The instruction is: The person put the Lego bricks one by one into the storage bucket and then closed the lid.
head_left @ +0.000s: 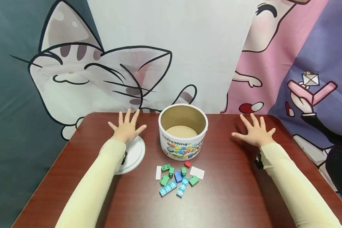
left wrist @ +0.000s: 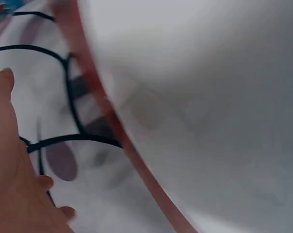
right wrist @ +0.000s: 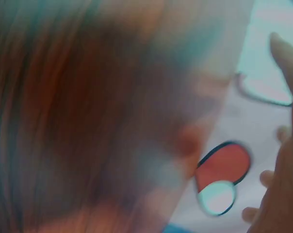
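My left hand (head_left: 126, 129) is spread with straight fingers over the far left of the table, overlapping the back of a round white lid (head_left: 137, 155) in the head view. That lid fills much of the left wrist view as a pale surface (left wrist: 200, 121). Fingers splayed, my right hand (head_left: 256, 133) is over the table's far right and holds nothing. Between the hands stands a white round tub (head_left: 182, 148) with "interesting" printed on it, its top uncovered. In front of it lie green bricks (head_left: 164, 180), light blue bricks (head_left: 168, 188), a blue brick (head_left: 178, 176) and a red brick (head_left: 187, 164).
Two white flat pieces, a narrow one (head_left: 158, 173) and a wider one (head_left: 197, 173), lie beside the bricks. The dark red wooden table (head_left: 216, 202) ends at a cloth backdrop (head_left: 205, 57) with a cartoon cat. Both forearms reach in from the front.
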The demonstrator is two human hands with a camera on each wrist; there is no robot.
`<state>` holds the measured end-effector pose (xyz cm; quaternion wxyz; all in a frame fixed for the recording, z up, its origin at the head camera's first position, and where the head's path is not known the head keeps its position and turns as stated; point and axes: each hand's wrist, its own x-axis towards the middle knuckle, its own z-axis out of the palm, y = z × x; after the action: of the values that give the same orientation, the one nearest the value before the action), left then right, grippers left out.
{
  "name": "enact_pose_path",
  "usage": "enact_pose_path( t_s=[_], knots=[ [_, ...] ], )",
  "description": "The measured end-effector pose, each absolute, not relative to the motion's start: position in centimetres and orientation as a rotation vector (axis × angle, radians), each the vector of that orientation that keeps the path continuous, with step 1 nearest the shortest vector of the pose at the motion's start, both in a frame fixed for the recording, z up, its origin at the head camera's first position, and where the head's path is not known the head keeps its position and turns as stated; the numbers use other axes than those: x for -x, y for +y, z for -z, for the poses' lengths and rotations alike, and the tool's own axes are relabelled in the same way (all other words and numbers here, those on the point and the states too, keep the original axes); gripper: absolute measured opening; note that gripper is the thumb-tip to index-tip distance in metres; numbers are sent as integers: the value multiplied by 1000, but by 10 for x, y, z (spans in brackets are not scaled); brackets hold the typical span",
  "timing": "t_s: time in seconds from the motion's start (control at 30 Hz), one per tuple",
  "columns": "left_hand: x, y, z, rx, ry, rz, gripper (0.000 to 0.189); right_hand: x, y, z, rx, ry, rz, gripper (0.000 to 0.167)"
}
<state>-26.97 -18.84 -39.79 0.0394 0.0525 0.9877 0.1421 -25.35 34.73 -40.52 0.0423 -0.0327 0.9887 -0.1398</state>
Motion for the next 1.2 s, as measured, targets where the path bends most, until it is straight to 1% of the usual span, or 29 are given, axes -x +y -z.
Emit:
enact_pose_path(
  t_s=[0.07, 0.13, 0.37, 0.5, 0.67, 0.87, 1.0, 1.2],
  knots=[
    [266, -186, 396, -236, 3087, -517, 85, 249, 340, 402, 129, 3032, 473, 104],
    [262, -182, 391, -328, 3167, -603, 82, 244, 330, 399, 170, 3057, 532, 97],
    [235, -163, 369, -615, 3359, -802, 76, 214, 283, 390, 458, 3139, 776, 50],
    [217, -149, 364, -807, 3383, -778, 79, 197, 257, 394, 583, 3091, 864, 35],
    [203, -132, 367, -912, 3344, -723, 82, 177, 236, 406, 699, 2934, 887, 29],
    [199, -121, 375, -882, 3291, -689, 81, 159, 218, 415, 850, 2725, 828, 31],
    [200, -119, 381, -876, 3248, -662, 80, 153, 208, 419, 895, 2697, 779, 34],
    [200, -117, 386, -877, 3235, -666, 81, 151, 201, 423, 947, 2711, 759, 31]
  ],
)
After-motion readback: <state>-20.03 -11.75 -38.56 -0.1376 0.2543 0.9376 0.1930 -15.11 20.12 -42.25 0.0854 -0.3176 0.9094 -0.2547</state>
